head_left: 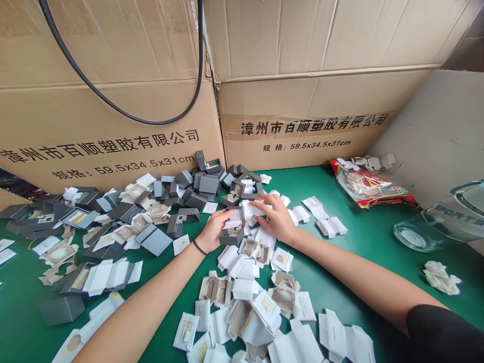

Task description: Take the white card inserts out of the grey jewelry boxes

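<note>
My left hand (212, 231) is closed round the side of a small dark grey gift box (232, 236), which lies open with a white printed card inside its lid. Close to its right, my right hand (279, 220) has its fingers bent and pinched on a folded white card insert (248, 209). Whether that insert still touches the box I cannot tell. Below both hands spreads a pile of loose white card inserts (242, 269), some with brown undersides. To the left lies a heap of dark grey boxes (206, 184), several of them open.
Large cardboard cartons (310, 101) wall off the back, with a black cable (151, 122) hanging before them. On the green tabletop (363, 242) at right are a red food packet (372, 186), a clear plastic bottle (427, 232) and a crumpled tissue (441, 277).
</note>
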